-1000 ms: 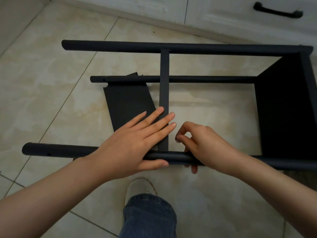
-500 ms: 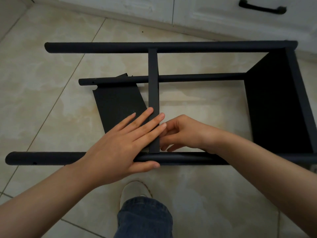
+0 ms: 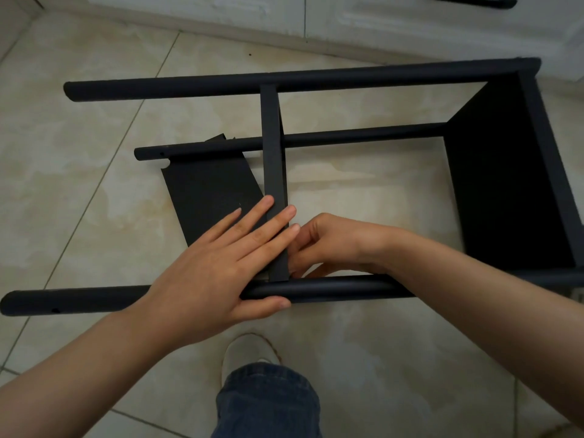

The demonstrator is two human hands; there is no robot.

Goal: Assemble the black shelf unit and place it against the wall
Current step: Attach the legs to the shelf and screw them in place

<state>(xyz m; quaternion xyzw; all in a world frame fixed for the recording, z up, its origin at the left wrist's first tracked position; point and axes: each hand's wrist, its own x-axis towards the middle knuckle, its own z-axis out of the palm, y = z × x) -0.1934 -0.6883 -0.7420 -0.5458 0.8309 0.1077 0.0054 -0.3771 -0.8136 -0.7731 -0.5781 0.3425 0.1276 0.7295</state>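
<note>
Now the shelf unit (image 3: pixel 505 191) lies sideways on the floor (image 3: pixel 79 191); your left hand (image 3: pixel 218 267) presses straight-fingered on the middle shelf (image 3: pixel 272 147) (running away from you); your right hand (image 3: pixel 335 245) curls just right of it, grip hidden.

The curled fingers of the right hand (image 3: pixel 335 245) are partly hidden behind the middle shelf board (image 3: pixel 272 147) and the left hand (image 3: pixel 221 267), so it cannot be told if they pinch something. The left hand covers a corner of the loose panel (image 3: pixel 205 191) and part of the near pole (image 3: pixel 79 300). The top edge cuts off the cabinet handle (image 3: pixel 474 0). The trouser leg (image 3: pixel 268 403) hides the heel of the shoe (image 3: pixel 249 349).
</note>
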